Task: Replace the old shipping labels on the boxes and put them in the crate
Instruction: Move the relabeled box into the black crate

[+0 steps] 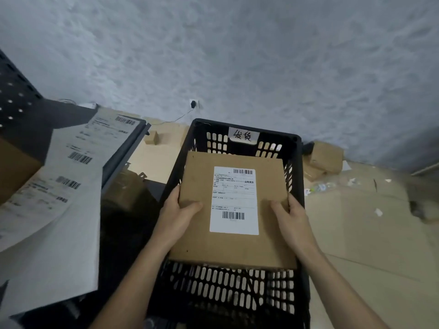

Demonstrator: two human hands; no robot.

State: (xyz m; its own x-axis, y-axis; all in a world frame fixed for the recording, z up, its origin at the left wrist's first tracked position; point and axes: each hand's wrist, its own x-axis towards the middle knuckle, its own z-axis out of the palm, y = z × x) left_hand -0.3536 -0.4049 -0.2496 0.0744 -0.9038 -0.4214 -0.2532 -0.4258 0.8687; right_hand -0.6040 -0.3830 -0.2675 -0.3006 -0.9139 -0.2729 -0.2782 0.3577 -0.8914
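Note:
A flat brown cardboard box with a white shipping label on its top face hangs over the open black slotted crate. My left hand grips the box's left edge, thumb on top. On the opposite edge my right hand holds it the same way. The crate has a white handwritten tag on its far wall. Its floor shows below the box.
A dark table at the left carries sheets of printed labels and a brown box. Small cardboard boxes and scraps lie on flattened cardboard on the floor to the right. A grey wall stands behind.

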